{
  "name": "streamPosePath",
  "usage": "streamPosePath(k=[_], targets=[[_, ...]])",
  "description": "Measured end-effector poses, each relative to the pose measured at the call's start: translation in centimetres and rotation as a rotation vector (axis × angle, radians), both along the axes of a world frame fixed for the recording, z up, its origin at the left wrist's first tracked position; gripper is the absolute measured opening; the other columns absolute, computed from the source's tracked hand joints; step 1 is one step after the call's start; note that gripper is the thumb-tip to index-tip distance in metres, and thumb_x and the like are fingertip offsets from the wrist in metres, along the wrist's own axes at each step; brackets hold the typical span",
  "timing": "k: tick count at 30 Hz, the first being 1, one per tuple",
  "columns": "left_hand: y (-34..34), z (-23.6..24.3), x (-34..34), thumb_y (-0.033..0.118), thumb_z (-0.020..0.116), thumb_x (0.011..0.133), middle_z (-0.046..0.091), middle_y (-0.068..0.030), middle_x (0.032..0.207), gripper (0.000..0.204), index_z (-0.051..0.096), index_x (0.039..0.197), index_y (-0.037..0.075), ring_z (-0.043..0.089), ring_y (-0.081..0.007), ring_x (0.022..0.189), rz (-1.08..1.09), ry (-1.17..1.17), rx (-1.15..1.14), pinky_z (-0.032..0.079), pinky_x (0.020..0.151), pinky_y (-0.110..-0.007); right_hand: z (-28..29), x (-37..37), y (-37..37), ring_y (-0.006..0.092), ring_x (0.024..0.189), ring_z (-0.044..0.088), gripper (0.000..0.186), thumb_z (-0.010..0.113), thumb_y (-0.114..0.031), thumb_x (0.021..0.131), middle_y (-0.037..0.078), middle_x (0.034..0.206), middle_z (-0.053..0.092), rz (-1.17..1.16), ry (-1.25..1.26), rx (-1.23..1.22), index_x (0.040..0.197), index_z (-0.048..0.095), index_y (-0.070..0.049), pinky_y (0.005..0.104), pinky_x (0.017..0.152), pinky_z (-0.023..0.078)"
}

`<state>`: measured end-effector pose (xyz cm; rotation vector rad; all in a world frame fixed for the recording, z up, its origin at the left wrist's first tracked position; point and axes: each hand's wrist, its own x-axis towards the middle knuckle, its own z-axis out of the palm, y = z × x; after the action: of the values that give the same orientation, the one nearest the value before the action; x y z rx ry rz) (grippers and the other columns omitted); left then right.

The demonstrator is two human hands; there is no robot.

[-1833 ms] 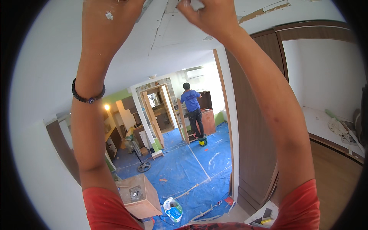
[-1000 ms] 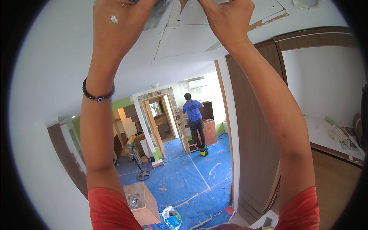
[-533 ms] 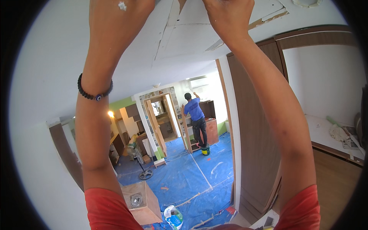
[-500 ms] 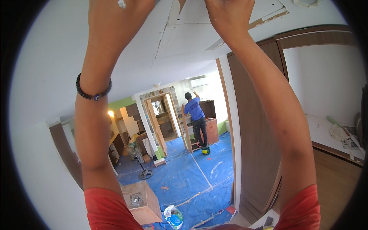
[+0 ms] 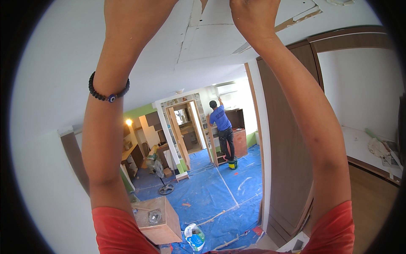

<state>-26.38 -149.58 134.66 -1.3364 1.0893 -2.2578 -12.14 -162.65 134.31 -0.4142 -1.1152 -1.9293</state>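
Both my arms reach up to a white ceiling (image 5: pixel 211 38) with seams, dark screw spots and ragged cut edges. At the top edge of the view is my left hand (image 5: pixel 137 17), its fingers out of the picture. A black bead bracelet (image 5: pixel 111 98) circles that wrist. My right hand (image 5: pixel 256 15) is up at the ceiling too, close to an open slot (image 5: pixel 300 17) with a rough brown edge. Its fingers are cut off by the frame, so whatever either hand holds is hidden.
Brown wardrobe panels (image 5: pixel 289 127) stand at my right. Blue sheeting (image 5: pixel 203 190) covers the floor below, with a wooden box (image 5: pixel 163 222), a white and blue tub (image 5: pixel 194 238) and a standing fan (image 5: pixel 158 169). Farther off, a person (image 5: pixel 220 122) in blue stands on a bucket (image 5: pixel 232 164).
The room has shifted slightly right in view. My left hand is a little farther right and higher, and the white smear on its back has left the frame. My right hand stays nearly in place.
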Motion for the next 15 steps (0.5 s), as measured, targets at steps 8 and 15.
streamPosePath(k=[8,15], targets=[[-0.9,-0.3,0.0,0.008,0.064,0.089,0.061,-0.0194,0.06,0.017,0.071,0.082,-0.006,0.058,-0.0283,0.05,0.038,0.069,-0.121,0.045,0.055,-0.038,0.0,-0.2,-0.2,0.019,0.069,0.067,0.01,0.07,-0.004,0.094,0.014,0.078,0.068,-0.023,-0.005,-0.008,0.098,0.063,0.003,0.0312,0.067,0.054],[-0.5,-1.3,1.2,0.007,0.066,0.089,0.062,-0.0174,0.063,0.013,0.067,0.082,-0.004,0.06,-0.0288,0.051,0.03,-0.023,-0.064,0.045,0.053,-0.035,-0.6,-0.6,-0.6,0.0186,0.072,0.069,0.009,0.068,-0.005,0.095,0.013,0.08,0.071,-0.024,0.046,-0.053,0.099,0.065,0.003,0.0316,0.069,0.055]])
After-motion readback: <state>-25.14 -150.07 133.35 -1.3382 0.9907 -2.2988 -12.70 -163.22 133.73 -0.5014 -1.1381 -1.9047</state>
